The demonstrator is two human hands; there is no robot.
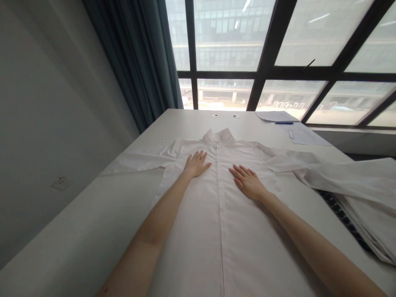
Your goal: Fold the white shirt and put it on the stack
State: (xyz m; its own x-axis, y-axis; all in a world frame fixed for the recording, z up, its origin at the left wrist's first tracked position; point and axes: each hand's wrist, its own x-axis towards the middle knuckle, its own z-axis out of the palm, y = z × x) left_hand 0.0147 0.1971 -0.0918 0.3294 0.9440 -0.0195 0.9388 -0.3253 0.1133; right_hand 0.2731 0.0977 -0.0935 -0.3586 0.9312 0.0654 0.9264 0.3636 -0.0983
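A long white garment [204,214], like a lab coat, lies face up on the white table with its front closed along the middle line. Its collar [219,136] points toward the window, and both sleeves stretch out to the sides. My left hand [196,164] rests flat on the upper chest, left of the front seam, fingers spread. On the other side of the seam, my right hand [247,181] lies flat on the cloth, a little nearer to me, its fingers extended. Neither hand grips the fabric. The lower end of the garment runs out of view.
Folded white cloth [368,218] is stacked at the right, with a dark patterned item [342,214] beneath; the right sleeve reaches over it. Papers [276,116] and a blue pen [284,123] lie at the far right. A wall, a blue curtain [139,53] and windows border the table [123,206].
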